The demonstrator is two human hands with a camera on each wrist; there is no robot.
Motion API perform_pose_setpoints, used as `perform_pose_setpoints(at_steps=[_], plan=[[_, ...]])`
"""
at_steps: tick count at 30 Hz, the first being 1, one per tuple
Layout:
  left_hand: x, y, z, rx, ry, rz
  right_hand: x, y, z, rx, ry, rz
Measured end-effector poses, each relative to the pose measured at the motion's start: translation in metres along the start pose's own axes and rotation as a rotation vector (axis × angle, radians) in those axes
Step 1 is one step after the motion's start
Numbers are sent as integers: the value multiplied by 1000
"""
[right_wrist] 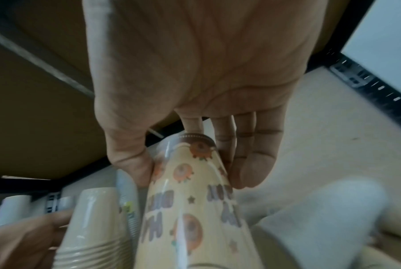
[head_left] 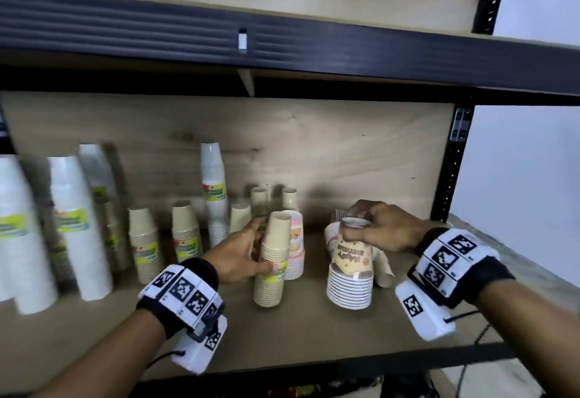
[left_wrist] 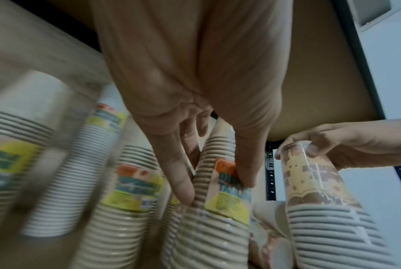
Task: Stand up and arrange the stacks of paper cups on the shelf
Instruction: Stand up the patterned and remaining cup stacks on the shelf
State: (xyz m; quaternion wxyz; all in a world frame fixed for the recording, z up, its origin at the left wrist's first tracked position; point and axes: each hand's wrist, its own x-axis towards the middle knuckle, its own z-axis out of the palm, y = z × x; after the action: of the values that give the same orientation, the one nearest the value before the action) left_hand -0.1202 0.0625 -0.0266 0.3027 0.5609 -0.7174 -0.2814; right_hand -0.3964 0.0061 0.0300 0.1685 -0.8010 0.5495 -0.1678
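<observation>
A beige stack of paper cups (head_left: 273, 259) with a yellow label stands upright mid-shelf. My left hand (head_left: 241, 253) grips its middle, thumb and fingers around the beige stack (left_wrist: 215, 200). To its right stands a wrapped printed stack of cups (head_left: 351, 269) with brown lettering. My right hand (head_left: 370, 228) pinches the top of the printed stack (right_wrist: 195, 191) from above. A pink patterned stack (head_left: 296, 240) stands just behind the beige one. Cups lying on their sides (head_left: 384, 267) rest behind the printed stack.
Tall white stacks (head_left: 78, 228) and shorter beige labelled stacks (head_left: 146, 240) line the wooden shelf (head_left: 298, 335) at left and back. The black upper shelf beam (head_left: 282, 43) hangs close overhead. A black upright post (head_left: 452, 162) bounds the right end.
</observation>
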Motion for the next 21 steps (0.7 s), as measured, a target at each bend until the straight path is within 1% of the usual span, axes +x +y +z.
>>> perform_pose_setpoints(at_steps=[4,7,10,13,15,18,21], plan=[[-13,-16,-15,-9,45,-12,7,-34,24,8,-23,-94],[-18,-29,-20,12,71,-37,12,-48,39,0,-52,-129],[-20,-40,-23,-9,94,-50,18,-51,56,-26,-31,-147],[-20,-46,-25,-26,108,-34,25,-49,69,12,-10,-142],[-20,-48,-26,10,124,-17,25,-51,73,-7,7,-138],[-20,-47,-27,39,99,16,23,-52,76,-39,49,-150],[-18,-47,-29,35,105,15,21,-52,78,-42,66,-152]])
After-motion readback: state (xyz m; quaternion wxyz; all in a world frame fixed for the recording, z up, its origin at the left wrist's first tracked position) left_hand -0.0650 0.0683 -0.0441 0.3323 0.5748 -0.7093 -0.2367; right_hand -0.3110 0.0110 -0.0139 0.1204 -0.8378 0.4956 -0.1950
